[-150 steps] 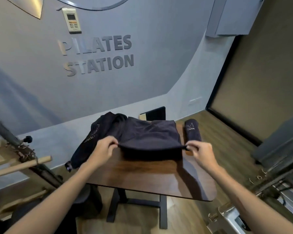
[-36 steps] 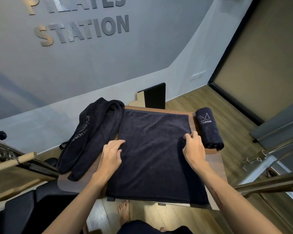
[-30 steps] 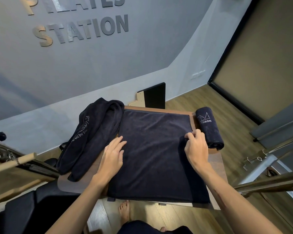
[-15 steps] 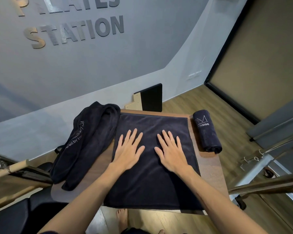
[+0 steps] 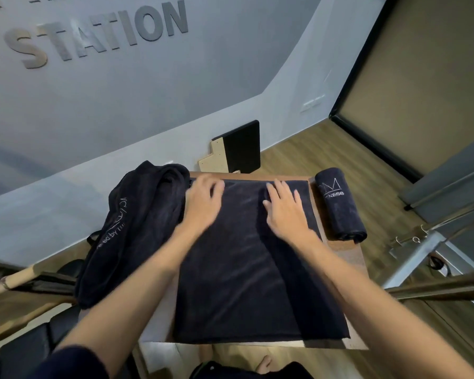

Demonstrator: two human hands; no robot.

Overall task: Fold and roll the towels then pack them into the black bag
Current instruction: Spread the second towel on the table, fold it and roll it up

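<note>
Across the wooden table, the folded towel lies beneath left hand and right hand, both flat and open.

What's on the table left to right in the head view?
Black bag → left hand → flat towel, under both hands → right hand → rolled towel.

Ahead of me a grey wall bears raised letters reading STATION; wood floor runs right, a black board leaning at the wall's foot.
</note>
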